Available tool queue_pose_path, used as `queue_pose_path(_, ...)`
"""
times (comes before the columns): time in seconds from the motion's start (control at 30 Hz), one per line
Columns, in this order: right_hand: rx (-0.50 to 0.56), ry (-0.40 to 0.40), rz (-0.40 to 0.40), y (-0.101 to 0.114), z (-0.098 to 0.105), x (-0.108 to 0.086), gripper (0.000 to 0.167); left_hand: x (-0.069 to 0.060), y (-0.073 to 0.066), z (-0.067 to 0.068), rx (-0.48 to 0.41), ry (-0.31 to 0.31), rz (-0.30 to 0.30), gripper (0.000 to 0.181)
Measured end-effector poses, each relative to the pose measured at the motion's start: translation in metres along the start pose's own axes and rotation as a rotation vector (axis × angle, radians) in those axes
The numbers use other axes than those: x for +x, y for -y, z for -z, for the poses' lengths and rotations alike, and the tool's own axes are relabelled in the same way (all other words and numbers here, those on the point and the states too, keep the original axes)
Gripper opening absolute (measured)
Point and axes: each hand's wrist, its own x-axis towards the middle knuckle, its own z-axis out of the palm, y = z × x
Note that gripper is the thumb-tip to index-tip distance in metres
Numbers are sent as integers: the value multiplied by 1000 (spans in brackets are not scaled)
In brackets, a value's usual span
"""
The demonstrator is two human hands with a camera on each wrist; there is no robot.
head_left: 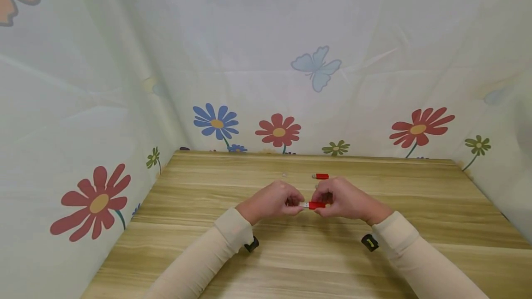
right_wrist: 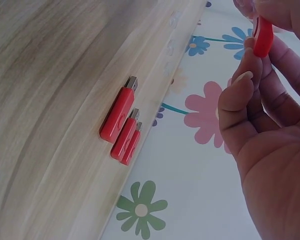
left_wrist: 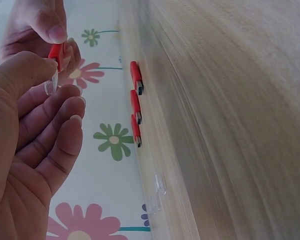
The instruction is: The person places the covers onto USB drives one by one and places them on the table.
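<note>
From where I stand, the red USB flash drive (head_left: pixel 317 205) is between the two hands, just above the desk (head_left: pixel 266 255); the right hand (head_left: pixel 342 199) pinches its red body, while the left hand (head_left: pixel 274 200) pinches a clear cap (left_wrist: pixel 50 87) at the plug end, its other fingers loosely bent; whether the cap is going on or coming off, I can't tell; either way, I'd keep cap and plug in one straight line, slide without twisting, and pinch the thin plastic lightly; three more red flash drives (right_wrist: pixel 117 114) lie beyond, clear caps (right_wrist: pixel 171 47) to their left; the drives bear a curved mark, but I can read no brand or lettering.
</note>
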Motion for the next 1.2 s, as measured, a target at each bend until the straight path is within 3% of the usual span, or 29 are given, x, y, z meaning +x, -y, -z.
queue_pose_path(1.2,-9,-7,36,3,-3,4,13,1,-7,2,-21,36,24,15)
